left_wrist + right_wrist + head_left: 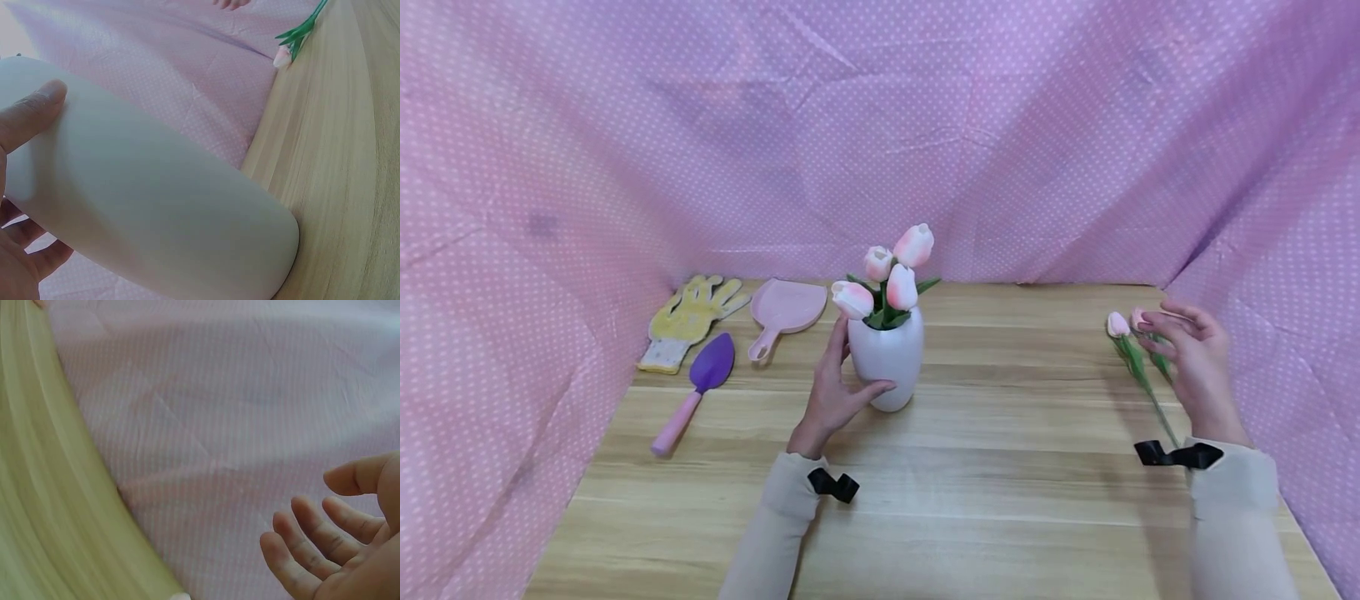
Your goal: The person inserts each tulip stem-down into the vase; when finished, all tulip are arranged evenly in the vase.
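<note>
My left hand grips a white vase from its left side, thumb across the front and fingers curled behind. Several pink-and-white tulips with green leaves stand in the vase. In the left wrist view the vase fills much of the frame, its base down at the wooden surface. Over at the right, my right hand is above two loose tulips, partly covering one of them. The other tulip lies on the table with its long stem toward me. In the right wrist view the fingers are loosely bent around nothing.
Left of the vase lie a pink dustpan, a yellow-and-white glove and a purple trowel with a pink handle. The wooden table is bordered by a pink dotted cloth at the back and sides.
</note>
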`<state>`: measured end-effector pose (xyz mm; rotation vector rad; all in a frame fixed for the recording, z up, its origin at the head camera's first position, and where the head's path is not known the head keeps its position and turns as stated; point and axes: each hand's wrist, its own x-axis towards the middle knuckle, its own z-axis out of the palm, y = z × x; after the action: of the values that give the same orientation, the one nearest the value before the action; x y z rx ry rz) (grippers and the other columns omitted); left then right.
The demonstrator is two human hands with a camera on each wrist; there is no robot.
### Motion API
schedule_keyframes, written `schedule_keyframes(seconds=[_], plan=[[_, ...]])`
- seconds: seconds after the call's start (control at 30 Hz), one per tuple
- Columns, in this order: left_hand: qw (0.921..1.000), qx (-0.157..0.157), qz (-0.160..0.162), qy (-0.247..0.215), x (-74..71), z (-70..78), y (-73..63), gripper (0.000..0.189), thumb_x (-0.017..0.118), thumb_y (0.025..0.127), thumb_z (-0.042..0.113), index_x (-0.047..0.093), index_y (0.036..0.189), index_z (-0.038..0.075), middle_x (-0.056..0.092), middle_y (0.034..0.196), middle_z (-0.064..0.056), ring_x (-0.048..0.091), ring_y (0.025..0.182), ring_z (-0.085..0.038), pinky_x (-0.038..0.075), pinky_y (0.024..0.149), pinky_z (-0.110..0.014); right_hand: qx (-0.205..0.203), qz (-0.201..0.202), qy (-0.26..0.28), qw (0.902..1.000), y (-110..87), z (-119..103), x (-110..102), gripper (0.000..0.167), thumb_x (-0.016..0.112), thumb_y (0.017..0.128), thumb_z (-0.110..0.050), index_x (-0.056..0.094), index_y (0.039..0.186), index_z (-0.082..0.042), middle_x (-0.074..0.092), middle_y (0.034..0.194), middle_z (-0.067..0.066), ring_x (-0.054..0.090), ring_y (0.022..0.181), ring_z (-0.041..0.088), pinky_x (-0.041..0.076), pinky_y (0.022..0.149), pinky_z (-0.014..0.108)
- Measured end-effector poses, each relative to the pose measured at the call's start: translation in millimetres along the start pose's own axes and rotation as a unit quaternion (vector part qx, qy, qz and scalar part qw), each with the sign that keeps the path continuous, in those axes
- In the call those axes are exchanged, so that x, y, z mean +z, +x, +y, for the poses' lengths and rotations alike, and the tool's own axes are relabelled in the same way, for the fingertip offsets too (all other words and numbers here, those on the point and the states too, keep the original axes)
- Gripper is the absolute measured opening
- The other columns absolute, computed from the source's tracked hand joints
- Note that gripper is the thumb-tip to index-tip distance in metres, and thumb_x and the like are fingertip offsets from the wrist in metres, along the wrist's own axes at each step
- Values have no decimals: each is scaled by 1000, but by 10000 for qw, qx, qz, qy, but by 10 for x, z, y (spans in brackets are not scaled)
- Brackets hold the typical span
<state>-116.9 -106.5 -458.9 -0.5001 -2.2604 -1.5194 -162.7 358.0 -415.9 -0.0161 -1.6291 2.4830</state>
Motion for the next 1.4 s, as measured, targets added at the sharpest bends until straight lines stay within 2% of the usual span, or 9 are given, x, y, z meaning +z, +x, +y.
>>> schedule_keyframes(seconds=[0.37,0.53,0.7,0.77,0.9,1.07,1.17,1.3,1.4], plan=[[9998,212,5,-42,3,-6,-9,117,91,69,2,17,160,10,34,162,-18,45,141,-41,42,114,-60,600,506,-871,9931,-101,61,-412,26,59,95,6,69,93,-17,75,79,-7,71,69,3,60,60,16],[9998,187,-2,-61,8,-8,-7,117,90,69,2,18,160,10,34,161,-17,45,141,-40,42,114,-59,862,559,-2025,9739,-141,181,-627,29,62,95,0,67,92,-29,71,79,-19,67,69,-4,56,58,11],[9999,137,-24,-65,6,3,-2,116,90,70,2,18,160,10,34,162,-18,45,141,-40,42,115,-59,843,244,-4142,9059,-174,289,-790,16,60,97,-10,64,112,-14,58,78,-35,59,67,-12,53,57,10],[9999,103,-35,-58,2,11,-2,116,90,70,3,18,160,10,33,162,-17,44,142,-40,42,115,-59,812,94,-4766,8753,-194,325,-820,33,59,97,-13,58,125,5,51,77,-39,56,67,-15,53,57,11],[10000,53,-35,-46,-6,18,-3,115,90,70,4,18,160,11,33,162,-16,43,143,-38,42,116,-57,712,-52,-5378,8400,-208,386,-848,54,60,95,-13,45,133,21,48,77,-38,49,68,-21,51,56,9],[10000,54,-31,-55,-7,7,-5,116,90,70,4,18,160,11,34,162,-16,43,143,-38,42,115,-57,440,-83,-5969,8011,-214,460,-854,47,63,92,-12,54,125,21,72,88,12,42,69,-24,43,58,3],[10000,57,-40,-51,-5,1,-10,116,90,70,4,17,160,12,34,162,-16,44,142,-38,42,115,-57,476,-164,-6262,7780,-220,493,-844,47,63,93,-13,54,125,21,66,106,37,59,72,-5,46,61,10],[9999,90,-21,-38,-6,2,-14,117,90,70,3,17,161,12,35,161,-16,45,142,-39,43,115,-58,784,-204,-6717,7363,-214,509,-814,51,60,93,-19,53,129,17,62,118,38,66,93,42,53,67,38],[9999,106,-20,-51,-6,1,-11,117,90,70,3,17,161,12,35,162,-15,44,142,-38,43,115,-57,1082,-217,-6967,7088,-194,504,-789,47,58,92,-22,56,126,10,60,116,36,60,94,48,49,60,46]])
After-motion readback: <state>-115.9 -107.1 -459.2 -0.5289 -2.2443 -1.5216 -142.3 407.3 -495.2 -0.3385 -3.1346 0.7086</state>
